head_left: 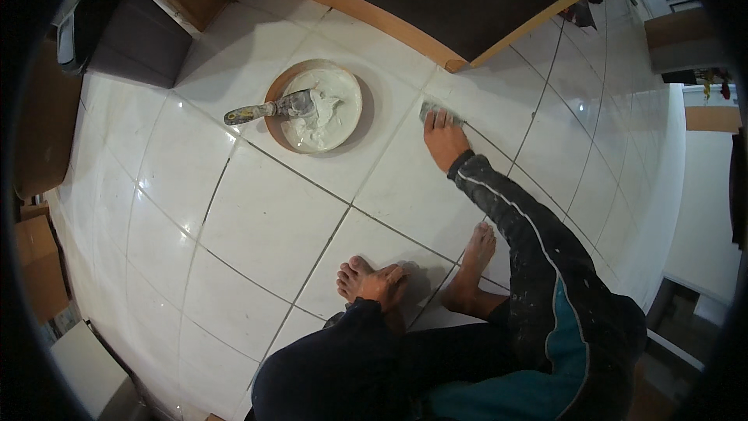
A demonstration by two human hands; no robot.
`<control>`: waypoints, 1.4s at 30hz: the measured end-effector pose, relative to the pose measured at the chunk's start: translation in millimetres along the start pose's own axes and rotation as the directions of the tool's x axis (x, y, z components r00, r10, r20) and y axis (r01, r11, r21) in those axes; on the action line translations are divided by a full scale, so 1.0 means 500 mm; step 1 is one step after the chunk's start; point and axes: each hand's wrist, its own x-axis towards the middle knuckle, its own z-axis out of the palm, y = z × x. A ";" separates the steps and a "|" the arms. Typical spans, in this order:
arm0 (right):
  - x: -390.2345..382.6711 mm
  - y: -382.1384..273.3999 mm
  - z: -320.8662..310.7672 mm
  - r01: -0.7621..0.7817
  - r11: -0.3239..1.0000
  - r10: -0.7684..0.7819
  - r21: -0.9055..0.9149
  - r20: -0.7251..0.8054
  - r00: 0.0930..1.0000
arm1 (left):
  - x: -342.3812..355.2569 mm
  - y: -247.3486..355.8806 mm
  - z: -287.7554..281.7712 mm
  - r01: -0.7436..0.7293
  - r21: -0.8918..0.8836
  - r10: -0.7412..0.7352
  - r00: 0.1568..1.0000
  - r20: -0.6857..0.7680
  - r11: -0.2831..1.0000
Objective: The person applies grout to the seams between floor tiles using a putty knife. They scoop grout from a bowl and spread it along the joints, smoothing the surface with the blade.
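My right hand reaches forward to the tiled floor, its fingers closed on a small grey flat scraper pressed against a tile by a joint line. My left hand hangs low in front of my left knee, next to my left foot; its fingers are curled together and nothing shows in them. Ahead and to the left stands a round shallow basin with white paste in it. A smeared putty knife rests across its left rim, blade in the paste, handle sticking out.
A dark cabinet with a wooden edge has its corner just beyond my right hand. At the far left is a grey bin; a cardboard box stands below it. White floor tiles with dark joints surround my bare feet.
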 end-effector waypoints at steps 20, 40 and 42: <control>0.104 0.180 -0.034 -0.003 0.839 -0.092 0.544 0.148 0.985 | -0.019 0.008 -0.035 -0.135 0.096 0.151 0.971 -0.185 0.986; -0.056 0.264 0.000 -0.225 0.736 0.053 0.638 0.277 0.959 | -0.009 0.017 -0.021 -0.009 0.082 0.023 0.984 -0.178 0.997; 0.006 0.224 -0.020 -0.152 0.674 0.111 0.723 0.104 0.988 | -0.008 0.015 -0.027 -0.034 0.093 0.049 0.984 -0.172 0.995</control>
